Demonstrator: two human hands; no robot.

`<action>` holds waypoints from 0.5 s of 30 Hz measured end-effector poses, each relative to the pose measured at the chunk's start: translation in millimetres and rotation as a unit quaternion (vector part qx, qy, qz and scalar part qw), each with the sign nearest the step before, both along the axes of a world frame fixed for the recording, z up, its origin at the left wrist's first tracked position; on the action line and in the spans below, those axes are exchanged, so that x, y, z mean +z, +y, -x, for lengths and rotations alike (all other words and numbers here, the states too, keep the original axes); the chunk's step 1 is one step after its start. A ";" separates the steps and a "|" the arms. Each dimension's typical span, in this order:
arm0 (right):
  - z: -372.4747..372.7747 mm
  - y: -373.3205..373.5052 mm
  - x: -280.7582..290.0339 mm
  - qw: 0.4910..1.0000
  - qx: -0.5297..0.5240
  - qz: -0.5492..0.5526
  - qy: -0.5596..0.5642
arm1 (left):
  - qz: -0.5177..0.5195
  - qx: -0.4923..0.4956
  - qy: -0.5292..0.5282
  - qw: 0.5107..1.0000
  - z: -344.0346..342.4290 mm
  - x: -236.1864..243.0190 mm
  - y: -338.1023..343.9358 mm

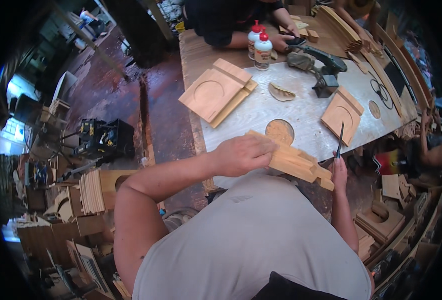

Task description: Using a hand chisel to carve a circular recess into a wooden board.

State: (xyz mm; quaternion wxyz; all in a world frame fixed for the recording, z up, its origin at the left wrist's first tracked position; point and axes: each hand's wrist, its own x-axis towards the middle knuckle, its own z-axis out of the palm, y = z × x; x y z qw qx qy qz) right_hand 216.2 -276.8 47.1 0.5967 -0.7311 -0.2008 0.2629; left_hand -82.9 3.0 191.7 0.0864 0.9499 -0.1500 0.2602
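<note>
My left hand [245, 156] is closed over the near end of a light wooden block [296, 163] with stepped, notched edges. The block is tilted in front of my chest, close to the table's near edge. In my right hand [339, 174] a thin, dark, pointed tool [341, 139] stands with its tip up; its exact kind is unclear. That hand is beside the block's far right end. Past the block lie a square wooden board with a round recess [345, 116] on the right and a stack of similar boards [216, 92] on the left.
The pale worktop [241, 117] carries two white glue bottles with red caps [263, 52], a dark power tool [326, 65], a curved wood scrap [282, 92] and a black cable [381, 92]. Another person's hands [283, 40] are across the table. A black toolbox [106, 137] stands left.
</note>
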 end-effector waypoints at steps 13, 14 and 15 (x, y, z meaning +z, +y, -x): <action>20.3 60.6 -9.8 0.990 0.127 0.045 0.042 | 0.547 0.326 0.109 0.763 7.5 -118.4 74.9; 22.5 65.9 -12.1 0.989 0.131 0.055 0.038 | 0.577 0.354 0.102 0.729 5.0 -131.6 76.4; 23.2 70.1 -18.8 0.990 0.128 0.052 0.038 | 0.603 0.378 0.096 0.695 -0.4 -143.2 77.6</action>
